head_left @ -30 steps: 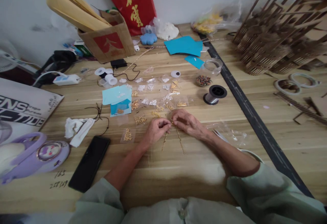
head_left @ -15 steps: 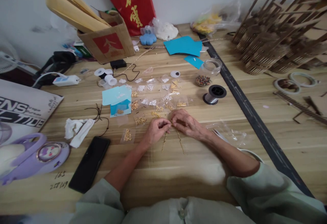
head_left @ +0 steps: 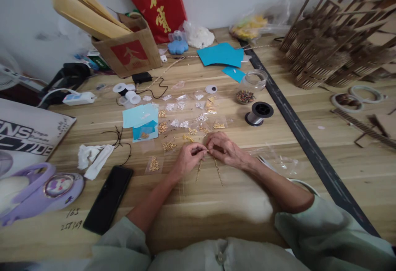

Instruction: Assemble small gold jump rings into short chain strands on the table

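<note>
My left hand (head_left: 191, 157) and my right hand (head_left: 225, 149) meet fingertip to fingertip low over the wooden table, both pinched closed. Between them runs a thin gold chain (head_left: 219, 173), whose two ends hang down below the fingers, one under each hand. What sits exactly at the fingertips is too small to make out. Just beyond the hands lie small clear bags of gold beads (head_left: 219, 125) and silver findings (head_left: 201, 117). Left of my left hand are more gold beads (head_left: 169, 145) and another bag of them (head_left: 154, 163).
A wire spool (head_left: 259, 113) and a jar of mixed beads (head_left: 245, 96) stand beyond my right hand. A black phone (head_left: 108, 199) lies by my left forearm, near a purple device (head_left: 40, 192). Blue paper sheets (head_left: 221, 55) lie at the back; wooden lantern-like frames (head_left: 321, 56) crowd the right.
Both hands stay pinched together on the chain with barely any movement. The whole view has shifted very slightly.
</note>
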### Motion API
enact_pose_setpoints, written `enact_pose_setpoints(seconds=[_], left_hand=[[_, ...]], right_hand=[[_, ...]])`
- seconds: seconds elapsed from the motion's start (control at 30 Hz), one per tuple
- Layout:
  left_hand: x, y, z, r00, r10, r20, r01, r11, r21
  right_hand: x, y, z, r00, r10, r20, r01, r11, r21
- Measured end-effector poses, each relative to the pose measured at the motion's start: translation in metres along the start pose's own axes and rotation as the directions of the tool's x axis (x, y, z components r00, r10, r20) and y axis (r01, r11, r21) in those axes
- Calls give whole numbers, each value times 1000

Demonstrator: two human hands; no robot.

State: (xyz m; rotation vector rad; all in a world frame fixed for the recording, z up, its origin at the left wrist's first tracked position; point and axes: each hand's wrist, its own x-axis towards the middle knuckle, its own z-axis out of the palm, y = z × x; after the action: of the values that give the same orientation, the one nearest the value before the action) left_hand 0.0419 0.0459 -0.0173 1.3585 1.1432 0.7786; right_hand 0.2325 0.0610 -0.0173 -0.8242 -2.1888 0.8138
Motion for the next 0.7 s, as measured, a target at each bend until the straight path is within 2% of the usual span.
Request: enact_pose_setpoints(seconds=[0.5, 0.7], left_hand=[[-1, 9, -1, 999, -40, 6, 40, 997, 66], [-1, 8, -1, 999, -39, 0, 39, 998, 39]], right_hand=[[0, 0, 3, 999, -28, -34, 26, 998, -61], [0, -3, 3, 999, -29, -39, 27, 997, -67]])
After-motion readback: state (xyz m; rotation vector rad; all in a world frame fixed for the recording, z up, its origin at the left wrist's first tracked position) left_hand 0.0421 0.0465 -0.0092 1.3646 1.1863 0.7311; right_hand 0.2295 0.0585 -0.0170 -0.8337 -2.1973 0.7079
